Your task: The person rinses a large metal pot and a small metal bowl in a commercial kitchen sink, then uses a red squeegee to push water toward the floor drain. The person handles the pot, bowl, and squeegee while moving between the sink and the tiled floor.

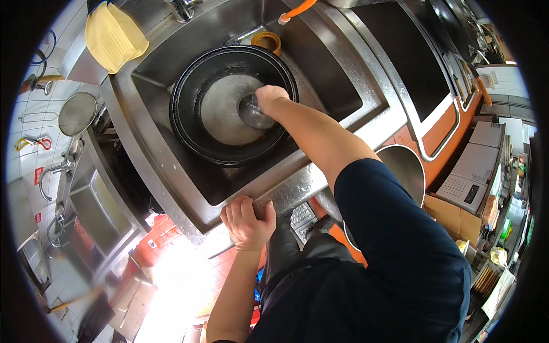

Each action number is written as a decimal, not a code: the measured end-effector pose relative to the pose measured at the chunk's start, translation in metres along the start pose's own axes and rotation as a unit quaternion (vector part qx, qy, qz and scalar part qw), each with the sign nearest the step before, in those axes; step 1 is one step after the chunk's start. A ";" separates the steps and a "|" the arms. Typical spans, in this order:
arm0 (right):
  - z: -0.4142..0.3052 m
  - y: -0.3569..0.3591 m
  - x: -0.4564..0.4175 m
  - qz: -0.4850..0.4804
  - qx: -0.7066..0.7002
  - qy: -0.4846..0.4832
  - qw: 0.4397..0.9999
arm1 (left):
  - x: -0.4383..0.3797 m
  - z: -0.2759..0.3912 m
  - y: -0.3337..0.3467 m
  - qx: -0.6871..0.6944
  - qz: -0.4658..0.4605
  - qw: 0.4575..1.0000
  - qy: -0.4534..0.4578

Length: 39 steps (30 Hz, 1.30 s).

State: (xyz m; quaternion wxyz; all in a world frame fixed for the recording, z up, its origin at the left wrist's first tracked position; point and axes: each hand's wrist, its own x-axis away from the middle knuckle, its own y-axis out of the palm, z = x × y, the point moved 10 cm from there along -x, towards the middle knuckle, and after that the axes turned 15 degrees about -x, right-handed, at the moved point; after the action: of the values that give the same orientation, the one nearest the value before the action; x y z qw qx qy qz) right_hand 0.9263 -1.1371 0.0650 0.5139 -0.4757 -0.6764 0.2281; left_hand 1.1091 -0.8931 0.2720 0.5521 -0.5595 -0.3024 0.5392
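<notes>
A large round black pot [188, 73] stands in a stainless steel sink [171, 171], with cloudy whitish liquid [223, 98] inside. My right hand [273, 99] reaches over the pot and grips the rim of a round metal bowl [253, 112], which sits low in the pot at the liquid. Whether the bowl holds liquid I cannot tell. My left hand [250, 218] rests on the sink's near edge, fingers curled over the steel rim and thumb apart. Behind the pot, in the sink's far corner, is a small brownish-yellow round container [266, 41].
An orange hose [300, 9] hangs over the sink's far side, near a metal faucet [182, 10]. Yellow rubber gloves [113, 38] hang at the far left corner. A round strainer [77, 113] and scissors [33, 143] hang on the tiled wall. A large bowl [403, 171] is beside my right arm.
</notes>
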 end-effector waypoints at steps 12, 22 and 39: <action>-0.010 0.088 -0.011 -0.208 -0.278 0.067 0.936 | -0.001 0.002 0.000 0.002 -0.010 1.000 0.002; -0.027 -0.061 0.059 -0.105 -0.414 -0.053 0.903 | 0.002 0.008 0.000 -0.015 0.005 1.000 0.014; 0.309 -0.121 0.515 0.131 -0.451 0.191 0.862 | 0.020 -0.016 0.030 -0.066 -0.047 0.995 -0.061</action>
State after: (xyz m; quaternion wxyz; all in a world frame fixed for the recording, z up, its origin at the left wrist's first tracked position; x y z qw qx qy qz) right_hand 0.5845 -0.6831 0.2941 0.3281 -0.7738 -0.5254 -0.1323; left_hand 1.1209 -0.8858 0.2352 0.5195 -0.5456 -0.3962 0.5248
